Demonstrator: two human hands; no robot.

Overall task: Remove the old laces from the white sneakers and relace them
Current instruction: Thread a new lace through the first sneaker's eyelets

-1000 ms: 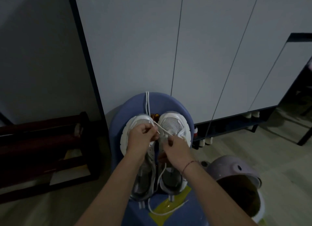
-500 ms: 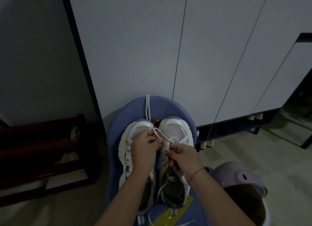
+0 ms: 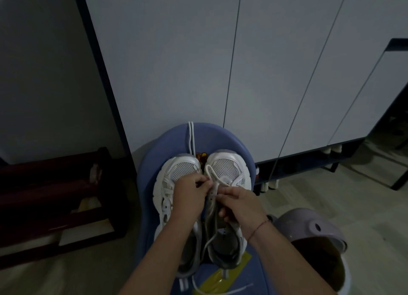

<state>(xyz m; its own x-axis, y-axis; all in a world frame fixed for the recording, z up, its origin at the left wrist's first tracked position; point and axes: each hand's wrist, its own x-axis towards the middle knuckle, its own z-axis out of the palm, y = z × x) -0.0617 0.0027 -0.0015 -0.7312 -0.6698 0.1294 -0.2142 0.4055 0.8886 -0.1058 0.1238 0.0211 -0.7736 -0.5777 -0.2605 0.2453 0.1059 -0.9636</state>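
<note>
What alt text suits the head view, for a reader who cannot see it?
A person's left hand and right hand pinch a white lace looped over the toe end of one white sneaker, beside its partner on a blue seat before a white cabinet.

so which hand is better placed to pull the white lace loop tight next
Left, likely: the left hand pinches the white lace loop at its near end, while the right hand grips the white mesh sneaker by its eyelet row, steadying it.
</note>
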